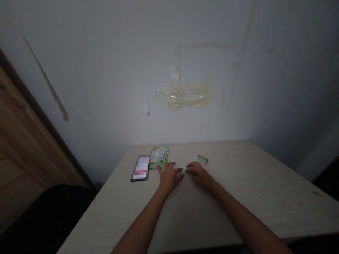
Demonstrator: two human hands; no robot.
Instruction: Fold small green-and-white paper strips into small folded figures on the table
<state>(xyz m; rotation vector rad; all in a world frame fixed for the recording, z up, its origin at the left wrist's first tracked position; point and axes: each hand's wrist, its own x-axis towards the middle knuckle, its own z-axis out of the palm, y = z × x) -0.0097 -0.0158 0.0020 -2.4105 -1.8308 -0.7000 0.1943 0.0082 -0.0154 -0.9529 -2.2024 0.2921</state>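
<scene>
Both my hands rest on a pale wooden table (238, 197), close together near its far middle. My left hand (168, 175) lies with fingers spread, its fingertips by a green and white packet (159, 157). My right hand (199, 173) has its fingers curled, pinching a small pale thing (184, 170) that lies between the two hands; the left thumb and fingers touch it too. It is too small to name.
A phone (140, 168) with a lit screen lies left of the green packet. A small torn green scrap (203, 159) sits beyond my right hand. The table stands against a white wall with tape remnants (182, 95); a wooden door (23, 148) is at the left.
</scene>
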